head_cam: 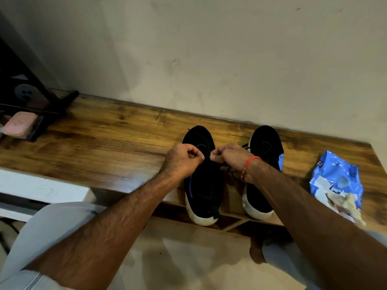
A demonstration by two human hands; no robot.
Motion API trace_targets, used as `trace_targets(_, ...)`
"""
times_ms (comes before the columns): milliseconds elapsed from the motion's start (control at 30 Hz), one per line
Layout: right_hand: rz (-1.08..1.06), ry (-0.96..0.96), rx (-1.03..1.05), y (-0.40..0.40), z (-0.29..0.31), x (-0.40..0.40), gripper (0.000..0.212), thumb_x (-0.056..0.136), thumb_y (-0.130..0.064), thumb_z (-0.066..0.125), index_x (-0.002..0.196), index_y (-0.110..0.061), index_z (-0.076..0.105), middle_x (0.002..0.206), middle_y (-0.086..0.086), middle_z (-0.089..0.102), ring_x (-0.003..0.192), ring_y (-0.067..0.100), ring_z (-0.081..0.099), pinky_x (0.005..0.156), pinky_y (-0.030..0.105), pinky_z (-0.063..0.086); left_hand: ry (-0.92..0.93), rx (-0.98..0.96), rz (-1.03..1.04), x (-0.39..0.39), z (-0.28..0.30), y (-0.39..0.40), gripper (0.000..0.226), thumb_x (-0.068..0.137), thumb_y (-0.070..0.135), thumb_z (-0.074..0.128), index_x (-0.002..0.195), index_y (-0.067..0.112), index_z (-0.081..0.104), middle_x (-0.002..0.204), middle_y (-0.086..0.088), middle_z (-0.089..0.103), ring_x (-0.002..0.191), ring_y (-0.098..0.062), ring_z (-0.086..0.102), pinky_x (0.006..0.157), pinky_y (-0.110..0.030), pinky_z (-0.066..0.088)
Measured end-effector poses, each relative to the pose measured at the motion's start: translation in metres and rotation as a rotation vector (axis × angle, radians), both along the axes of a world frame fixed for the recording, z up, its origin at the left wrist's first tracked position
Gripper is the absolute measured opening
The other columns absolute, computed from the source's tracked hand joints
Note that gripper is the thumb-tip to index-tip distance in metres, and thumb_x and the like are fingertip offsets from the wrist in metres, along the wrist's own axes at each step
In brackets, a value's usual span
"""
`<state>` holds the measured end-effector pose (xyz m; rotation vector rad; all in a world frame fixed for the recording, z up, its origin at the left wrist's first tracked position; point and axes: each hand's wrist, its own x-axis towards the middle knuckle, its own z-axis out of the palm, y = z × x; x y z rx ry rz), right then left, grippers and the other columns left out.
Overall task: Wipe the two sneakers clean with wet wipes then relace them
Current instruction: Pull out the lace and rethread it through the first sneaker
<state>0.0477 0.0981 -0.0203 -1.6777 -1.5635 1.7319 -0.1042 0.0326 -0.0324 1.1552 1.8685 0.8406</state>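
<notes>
Two black fabric sneakers with white rubber soles stood side by side on the brown wood-grain desk [104, 143], toes toward the pale wall [209, 49] and heels at the near edge. The left sneaker [202, 185] lay directly beneath both hands, while the right sneaker [265, 143] stood just beside it, partly hidden by the right forearm, which crossed over its heel end.

The left hand [184, 159] hovered over the middle of the left sneaker with its fingers curled, thumb and forefinger pinching a thin black shoelace [210, 156]. The right hand [227, 154] faced it from just beside, its fingers likewise curled and pinching the same lace, so that the fingertips of both hands nearly met above the sneaker's tongue. A loose run of black lace trailed between the two sneakers below the right hand. An orange thread bracelet [252, 161] circled the right wrist.

To the right of the sneakers, well apart from the hands, lay a crumpled blue plastic pack of wet wipes [337, 176], with a soiled, bunched-up wipe [345, 205] resting on its near end. At the far left of the desk sat a pink rectangular case [19, 123] beside a black metal stand [41, 97]. Pale grey trousers covered the person's knees below the desk edge.
</notes>
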Motion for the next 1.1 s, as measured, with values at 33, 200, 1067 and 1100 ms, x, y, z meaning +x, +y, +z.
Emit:
trace_targets(33, 0.025, -0.046, 0.027, 0.001, 0.001, -0.001, 0.015, 0.094, -0.004, 0.062, 0.082, -0.011, 0.069, 0.079, 0.002, 0.064, 0.073, 0.009, 0.057, 0.057, 0.020, 0.046, 0.026, 0.006, -0.007, 0.001, -0.001, -0.001, 0.006, 0.089, 0.024, 0.077, 0.085, 0.026, 0.073, 0.077, 0.008, 0.070, 0.074, -0.004, 0.065, 0.062, -0.021, 0.049)
trace_targets(200, 0.008, -0.046, 0.059, 0.002, 0.002, -0.001, 0.009, 0.091, -0.005, 0.066, 0.087, -0.009, 0.073, 0.078, 0.000, 0.068, 0.074, 0.009, 0.060, 0.056, 0.021, 0.046, 0.017, -0.023, -0.017, 0.000, 0.001, -0.002, 0.006, 0.090, 0.027, 0.076, 0.086, 0.025, 0.072, 0.081, 0.004, 0.071, 0.076, -0.008, 0.068, 0.065, -0.026, 0.056)
trace_targets(1067, 0.106, -0.080, 0.164, 0.009, 0.010, 0.010, 0.019, 0.093, -0.028, 0.069, 0.100, -0.011, 0.073, 0.099, 0.007, 0.072, 0.077, 0.013, 0.061, 0.046, 0.014, 0.044, 0.174, -0.479, -0.245, -0.058, 0.049, 0.002, 0.018, 0.097, 0.033, 0.061, 0.097, 0.017, 0.071, 0.081, 0.004, 0.064, 0.063, -0.009, 0.058, 0.052, -0.022, 0.031)
trace_targets(1100, 0.109, -0.087, 0.165, 0.009, 0.010, 0.008, 0.023, 0.092, -0.037, 0.069, 0.097, -0.015, 0.074, 0.101, 0.005, 0.073, 0.079, 0.013, 0.062, 0.051, 0.016, 0.046, 0.190, -0.493, -0.249, -0.060, 0.049, 0.002, 0.018, 0.097, 0.033, 0.061, 0.096, 0.018, 0.071, 0.080, 0.004, 0.064, 0.064, -0.009, 0.058, 0.052, -0.022, 0.031)
